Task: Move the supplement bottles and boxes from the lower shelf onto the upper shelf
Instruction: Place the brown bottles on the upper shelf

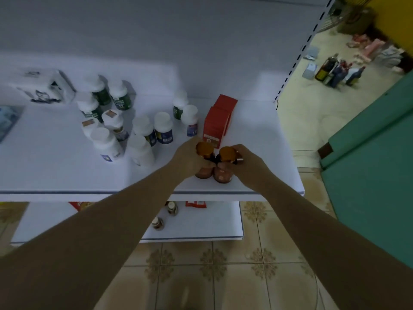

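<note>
two amber bottles in your hands at the upper shelf

your fingers are curled on both sides. the left hand (188, 158) wraps round the left amber bottle (203, 173) just under its orange cap. the right hand (249, 163) wraps round the right amber bottle (222, 176) in the same way, with one fingertip showing on its front. the two bottles are upright and touch each other, between your hands. they are at the front right part of the upper shelf (44, 166), close to its edge; i cannot tell if their bottoms rest on it. just behind them stand the red boxes (218, 123), one behind the other. to the left is a group of white-capped bottles (143, 130), some with green labels, some with blue. on the lower shelf (214, 222) there are two small bottles (172, 208) and a red packet (196, 203). below is the tiled floor (223, 276).
</note>
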